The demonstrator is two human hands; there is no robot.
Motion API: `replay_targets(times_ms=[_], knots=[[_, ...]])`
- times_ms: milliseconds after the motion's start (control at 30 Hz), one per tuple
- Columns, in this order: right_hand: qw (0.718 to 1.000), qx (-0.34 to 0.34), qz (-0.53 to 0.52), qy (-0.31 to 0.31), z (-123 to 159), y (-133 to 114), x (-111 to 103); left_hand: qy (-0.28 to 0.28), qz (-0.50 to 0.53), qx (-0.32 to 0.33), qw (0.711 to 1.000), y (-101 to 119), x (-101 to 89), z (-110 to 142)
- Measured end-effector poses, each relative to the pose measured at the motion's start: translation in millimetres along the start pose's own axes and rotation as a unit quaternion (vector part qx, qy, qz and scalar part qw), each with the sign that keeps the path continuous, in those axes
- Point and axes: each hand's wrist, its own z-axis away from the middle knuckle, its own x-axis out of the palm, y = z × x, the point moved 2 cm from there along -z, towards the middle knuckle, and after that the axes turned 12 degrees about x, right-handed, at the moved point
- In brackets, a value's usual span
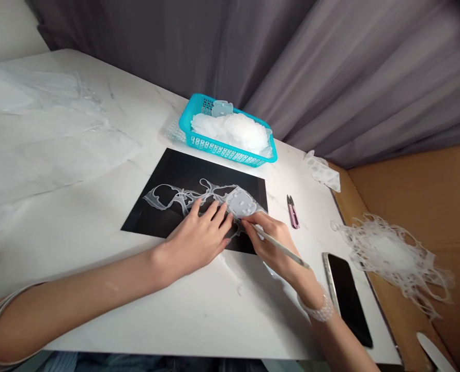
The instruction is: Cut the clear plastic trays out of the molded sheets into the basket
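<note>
A translucent plastic sheet [183,199], cut into loops and webbing, lies on a black mat [164,217] on the white table. My left hand [199,237] lies flat on the sheet with its fingers stretched out, pressing it down. My right hand [271,243] is closed in a pen-like grip on a thin white tool [282,248]. The tool's tip meets a small clear plastic piece [242,202] still joined to the sheet.
A turquoise basket [214,147] of white plastic pieces stands behind the mat. Pink thread snips [292,212] lie right of the mat, a black phone [348,297] nearer me. A heap of plastic offcuts [393,256] sits on a cardboard surface [427,191] at right.
</note>
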Motion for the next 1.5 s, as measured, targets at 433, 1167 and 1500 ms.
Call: replay_targets(times_ms=[433, 1167, 1500], knots=[[0.995, -0.091, -0.016, 0.045, -8.6, 8.5, 13.3, 0.034, -0.001, 0.067, 0.997, -0.7, 2.3, -3.0], [0.962, 0.054, -0.263, 0.052, -34.9, 52.3, -14.1, 0.034, 0.115, 0.119, 0.986, -26.7, 13.1, 5.8], [0.887, 0.198, -0.413, 0.068, -26.3, 88.3, -73.6, 0.033, 0.189, 0.083, 0.978, -24.8, 1.3, 1.2]])
